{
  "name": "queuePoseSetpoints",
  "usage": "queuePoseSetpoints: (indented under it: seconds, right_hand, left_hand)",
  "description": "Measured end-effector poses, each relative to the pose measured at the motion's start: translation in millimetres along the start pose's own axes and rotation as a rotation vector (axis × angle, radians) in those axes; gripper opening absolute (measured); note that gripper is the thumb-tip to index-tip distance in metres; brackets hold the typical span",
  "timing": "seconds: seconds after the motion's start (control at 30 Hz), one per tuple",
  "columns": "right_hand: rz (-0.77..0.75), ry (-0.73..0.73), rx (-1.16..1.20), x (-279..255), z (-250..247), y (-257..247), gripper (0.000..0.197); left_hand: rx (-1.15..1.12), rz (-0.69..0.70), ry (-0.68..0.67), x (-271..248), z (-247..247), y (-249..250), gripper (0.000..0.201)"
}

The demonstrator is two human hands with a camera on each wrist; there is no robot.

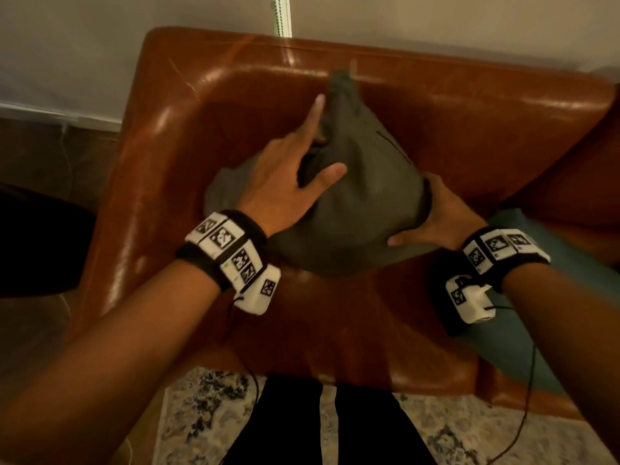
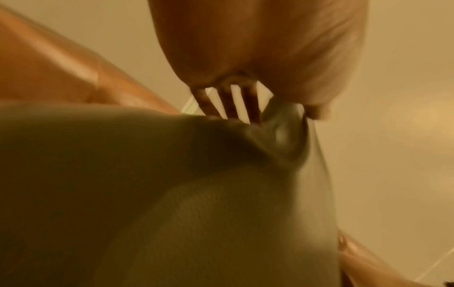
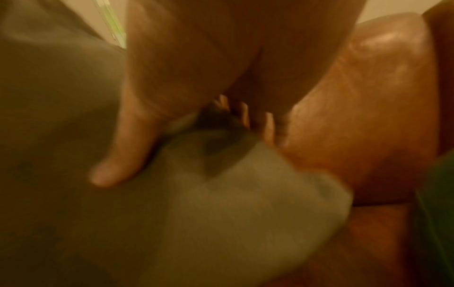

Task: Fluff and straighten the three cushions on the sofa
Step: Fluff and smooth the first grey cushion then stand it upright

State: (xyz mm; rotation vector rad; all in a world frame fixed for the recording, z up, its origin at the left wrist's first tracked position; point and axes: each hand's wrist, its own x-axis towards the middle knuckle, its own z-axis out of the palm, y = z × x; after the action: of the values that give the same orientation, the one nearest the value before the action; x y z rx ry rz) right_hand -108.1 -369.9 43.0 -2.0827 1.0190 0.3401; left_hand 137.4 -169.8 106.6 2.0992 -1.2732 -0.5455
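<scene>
A grey-green cushion (image 1: pixel 362 203) stands bunched up in the left corner of the brown leather sofa (image 1: pixel 469 135), one corner pointing up against the backrest. My left hand (image 1: pixel 302 169) lies on its front left with the fingers spread, index finger straight up along the top corner, the others pressing into a crease. In the left wrist view the straight fingers (image 2: pixel 228 104) dig into the cushion (image 2: pixel 172 194). My right hand (image 1: pixel 432 216) holds the right corner, thumb in front, fingers wrapped behind. The right wrist view shows that corner (image 3: pixel 221 213) between thumb and fingers (image 3: pixel 245 118).
A teal cushion (image 1: pixel 550 297) lies on the seat to the right, under my right forearm. The sofa's left armrest (image 1: pixel 151 169) is close beside the grey cushion. A patterned rug (image 1: pixel 208 414) and my dark-trousered legs (image 1: pixel 302 427) are in front of the seat.
</scene>
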Motion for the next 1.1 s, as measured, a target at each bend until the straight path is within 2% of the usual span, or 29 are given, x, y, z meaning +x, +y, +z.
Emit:
queuePoseSetpoints:
  seconds: [0.07, 0.13, 0.17, 0.2, 0.27, 0.33, 0.4, 0.43, 0.5, 0.57, 0.67, 0.77, 0.83, 0.87, 0.9, 0.97, 1.0, 1.07, 1.1]
  right_hand:
    - [0.050, -0.052, 0.079, 0.4, 10.1, 7.9, 0.156]
    - [0.043, -0.054, 0.186, 1.9, 19.4, 5.5, 0.161]
    - [0.031, -0.042, 0.229, 3.4, 23.1, 1.7, 0.164]
    - [0.026, -0.023, 0.257, 4.8, 26.1, -2.6, 0.167]
    - [0.025, 0.022, 0.250, 7.8, 30.7, -7.0, 0.167]
    - [0.036, 0.061, 0.201, 9.1, 33.5, -6.9, 0.159]
    - [0.061, 0.089, 0.179, 11.5, 36.0, -3.3, 0.154]
    - [0.062, 0.095, 0.175, 11.7, 36.0, -2.4, 0.155]
    - [0.036, 0.073, 0.205, 11.8, 34.3, -2.5, 0.158]
    - [0.004, 0.017, 0.260, 10.7, 28.5, -3.4, 0.153]
    - [-0.005, 0.006, 0.319, 4.5, 14.6, 2.9, 0.138]
    - [0.017, 0.008, 0.479, -5.8, 3.3, 15.5, 0.123]
    - [0.078, -0.005, 0.512, -13.1, 4.1, 17.6, 0.105]
    - [0.120, -0.003, 0.496, -16.5, 5.5, 15.5, 0.105]
    - [0.149, 0.020, 0.466, -16.9, 8.9, 14.5, 0.112]
    - [0.141, 0.091, 0.348, -14.8, 20.4, 12.1, 0.129]
    - [0.128, 0.163, 0.285, -14.8, 27.7, 8.0, 0.132]
    - [0.104, 0.382, 0.145, -20.6, 40.1, -5.9, 0.141]
    - [0.083, 0.500, 0.027, -25.2, 42.6, -14.0, 0.144]
  left_hand:
    - [0.086, 0.042, -0.184, 12.0, 11.1, 1.0, 0.097]
    - [0.329, 0.080, -0.328, 8.4, 26.8, -24.9, 0.108]
    - [0.423, 0.088, -0.340, 2.1, 32.0, -42.3, 0.113]
    - [0.462, 0.052, -0.297, -7.0, 34.1, -56.6, 0.117]
    - [0.391, -0.182, -0.109, -29.7, 37.6, -77.7, 0.127]
    - [0.216, -0.512, 0.044, -53.3, 40.3, -88.3, 0.136]
    - [-0.024, -0.752, 0.121, -70.8, 48.3, -95.8, 0.142]
    - [-0.171, -0.808, 0.145, -74.4, 53.1, -97.3, 0.143]
    - [-0.498, -0.794, 0.209, -74.0, 62.1, -98.0, 0.142]
    - [-0.655, -0.747, 0.222, -71.2, 64.9, -90.2, 0.121]
    - [-0.553, -0.644, 0.229, -67.6, 57.2, -70.2, 0.098]
    - [-0.476, -0.429, 0.267, -63.9, 32.6, -51.4, 0.104]
    - [-0.403, -0.264, 0.204, -54.6, 16.8, -40.5, 0.106]
    - [-0.310, -0.212, 0.139, -46.7, 14.8, -39.4, 0.106]
    - [-0.195, -0.170, 0.077, -38.5, 16.5, -40.8, 0.104]
    - [-0.018, -0.180, 0.002, -29.4, 28.4, -52.4, 0.103]
    - [-0.001, -0.225, 0.008, -27.6, 35.2, -60.3, 0.104]
    - [-0.051, -0.359, 0.072, -30.5, 44.3, -74.9, 0.110]
    - [-0.121, -0.468, 0.085, -34.6, 46.9, -82.4, 0.115]
